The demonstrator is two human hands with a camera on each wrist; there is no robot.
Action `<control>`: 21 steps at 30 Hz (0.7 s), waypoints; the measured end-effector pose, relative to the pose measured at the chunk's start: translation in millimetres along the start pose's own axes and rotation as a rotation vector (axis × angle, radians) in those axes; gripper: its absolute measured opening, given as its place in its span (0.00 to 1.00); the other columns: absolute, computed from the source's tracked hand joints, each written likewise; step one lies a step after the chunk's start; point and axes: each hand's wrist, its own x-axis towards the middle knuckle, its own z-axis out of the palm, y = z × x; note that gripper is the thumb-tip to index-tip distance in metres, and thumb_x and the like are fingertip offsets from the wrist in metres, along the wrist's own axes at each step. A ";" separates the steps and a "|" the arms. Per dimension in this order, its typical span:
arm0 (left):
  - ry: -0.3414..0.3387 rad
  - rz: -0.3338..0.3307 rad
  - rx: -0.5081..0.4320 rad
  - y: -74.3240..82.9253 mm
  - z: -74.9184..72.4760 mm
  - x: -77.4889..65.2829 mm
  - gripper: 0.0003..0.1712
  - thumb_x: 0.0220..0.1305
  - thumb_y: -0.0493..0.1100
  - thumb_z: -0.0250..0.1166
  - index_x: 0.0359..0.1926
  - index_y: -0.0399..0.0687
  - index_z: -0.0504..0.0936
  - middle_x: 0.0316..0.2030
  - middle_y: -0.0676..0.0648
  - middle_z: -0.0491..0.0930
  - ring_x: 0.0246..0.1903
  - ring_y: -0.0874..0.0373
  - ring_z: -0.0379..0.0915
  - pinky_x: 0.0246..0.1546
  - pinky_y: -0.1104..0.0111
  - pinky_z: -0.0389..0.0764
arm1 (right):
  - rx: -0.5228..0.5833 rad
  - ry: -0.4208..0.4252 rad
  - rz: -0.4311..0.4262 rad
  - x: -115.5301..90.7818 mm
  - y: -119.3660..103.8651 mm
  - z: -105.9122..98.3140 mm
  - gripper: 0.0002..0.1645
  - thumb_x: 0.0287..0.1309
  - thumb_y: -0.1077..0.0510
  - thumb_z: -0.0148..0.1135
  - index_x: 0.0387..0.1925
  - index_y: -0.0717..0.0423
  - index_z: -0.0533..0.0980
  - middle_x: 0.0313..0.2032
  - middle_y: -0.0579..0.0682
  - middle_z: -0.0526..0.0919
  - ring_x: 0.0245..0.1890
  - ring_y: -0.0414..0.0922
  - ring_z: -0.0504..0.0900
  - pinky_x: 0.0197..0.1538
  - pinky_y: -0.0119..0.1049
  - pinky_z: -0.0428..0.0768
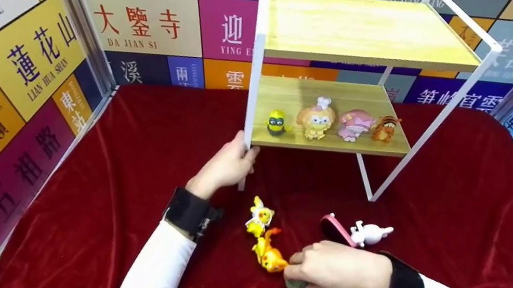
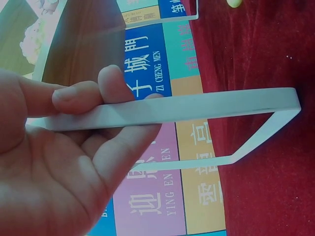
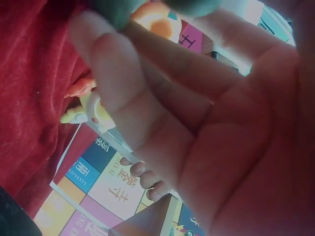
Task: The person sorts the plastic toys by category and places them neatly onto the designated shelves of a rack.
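My left hand (image 1: 226, 165) grips the white metal upright (image 2: 197, 107) of a two-tier shelf (image 1: 322, 37), thumb and fingers on either side of it. On the lower tier stand a minion figure (image 1: 276, 122), a lion-like figure in a chef's hat (image 1: 316, 120), a pink-hooded figure (image 1: 354, 124) and a tiger figure (image 1: 385, 129). My right hand (image 1: 337, 269) pinches a dark green rounded object (image 1: 296, 287) low over the cloth; its kind is mostly hidden by the fingers. Just beyond those fingertips lies an orange-and-yellow figure (image 1: 271, 257).
A yellow figure with white trim (image 1: 260, 216) lies beyond the orange one. Right of them are a white figure (image 1: 371, 233) and a pink curved piece (image 1: 336, 230). Dark red cloth (image 1: 169, 127) covers the surface, with sign-printed panels (image 1: 140, 24) behind.
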 end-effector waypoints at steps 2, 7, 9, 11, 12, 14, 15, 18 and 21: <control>-0.001 0.000 -0.003 -0.2 -0.3 0.2 0.18 0.77 0.39 0.50 0.63 0.39 0.65 0.26 0.46 0.73 0.26 0.58 0.73 0.21 0.71 0.73 | 0.011 -0.012 -0.002 0.2 -0.1 -0.5 0.17 0.45 0.56 0.74 0.36 0.45 0.74 0.30 0.38 0.78 0.26 0.39 0.80 0.28 0.29 0.74; 0.006 -0.002 -0.009 -0.1 -1.5 0.9 0.16 0.77 0.39 0.50 0.61 0.39 0.65 0.26 0.46 0.73 0.25 0.58 0.73 0.22 0.71 0.73 | 0.050 -0.040 0.004 1.2 1.3 -0.7 0.19 0.45 0.55 0.73 0.37 0.44 0.73 0.30 0.37 0.78 0.24 0.37 0.79 0.26 0.26 0.71; 0.010 0.001 -0.008 -0.4 -1.5 1.4 0.17 0.77 0.39 0.50 0.61 0.39 0.65 0.26 0.46 0.74 0.25 0.58 0.73 0.22 0.71 0.73 | 0.052 -0.048 -0.001 0.7 2.7 -1.0 0.20 0.45 0.54 0.74 0.38 0.44 0.72 0.31 0.37 0.78 0.25 0.37 0.80 0.27 0.26 0.72; 0.012 0.003 -0.008 -0.7 -1.4 1.6 0.17 0.77 0.39 0.50 0.62 0.38 0.65 0.26 0.46 0.74 0.26 0.58 0.73 0.22 0.71 0.73 | 0.057 -0.054 -0.008 -0.3 4.4 -2.1 0.21 0.44 0.54 0.75 0.38 0.44 0.72 0.32 0.38 0.77 0.26 0.38 0.80 0.28 0.26 0.73; 0.012 0.004 -0.008 -0.9 -1.2 1.5 0.17 0.77 0.39 0.50 0.62 0.38 0.65 0.26 0.46 0.74 0.25 0.58 0.73 0.22 0.71 0.73 | 0.064 -0.057 -0.010 -0.8 5.1 -2.9 0.21 0.43 0.55 0.75 0.38 0.44 0.72 0.33 0.39 0.76 0.26 0.38 0.79 0.29 0.26 0.73; 0.009 0.004 -0.009 -1.1 -0.7 1.3 0.17 0.77 0.39 0.50 0.62 0.38 0.65 0.26 0.46 0.74 0.25 0.58 0.73 0.22 0.71 0.73 | 0.091 -0.059 -0.005 -2.1 6.7 -4.9 0.22 0.42 0.57 0.75 0.37 0.44 0.72 0.34 0.40 0.74 0.26 0.38 0.77 0.29 0.25 0.71; 0.007 0.004 -0.010 -1.0 -0.5 1.1 0.17 0.77 0.39 0.50 0.62 0.38 0.65 0.26 0.46 0.74 0.25 0.58 0.73 0.22 0.71 0.73 | 0.114 -0.058 -0.001 -2.8 7.5 -6.0 0.22 0.41 0.58 0.74 0.37 0.45 0.71 0.35 0.41 0.72 0.26 0.37 0.76 0.29 0.25 0.70; 0.006 0.004 -0.007 -1.0 0.1 0.4 0.17 0.77 0.39 0.50 0.62 0.39 0.65 0.26 0.46 0.73 0.25 0.58 0.73 0.23 0.71 0.73 | 0.204 -0.035 0.008 -5.0 10.2 -9.9 0.22 0.39 0.63 0.72 0.36 0.46 0.70 0.38 0.43 0.68 0.28 0.35 0.70 0.32 0.23 0.67; 0.004 0.003 -0.007 -1.4 0.8 0.0 0.18 0.77 0.39 0.50 0.63 0.39 0.65 0.26 0.46 0.73 0.25 0.58 0.73 0.23 0.71 0.73 | 0.263 0.015 -0.019 -7.4 13.8 -12.7 0.23 0.37 0.65 0.70 0.35 0.47 0.69 0.39 0.43 0.67 0.32 0.35 0.67 0.37 0.24 0.67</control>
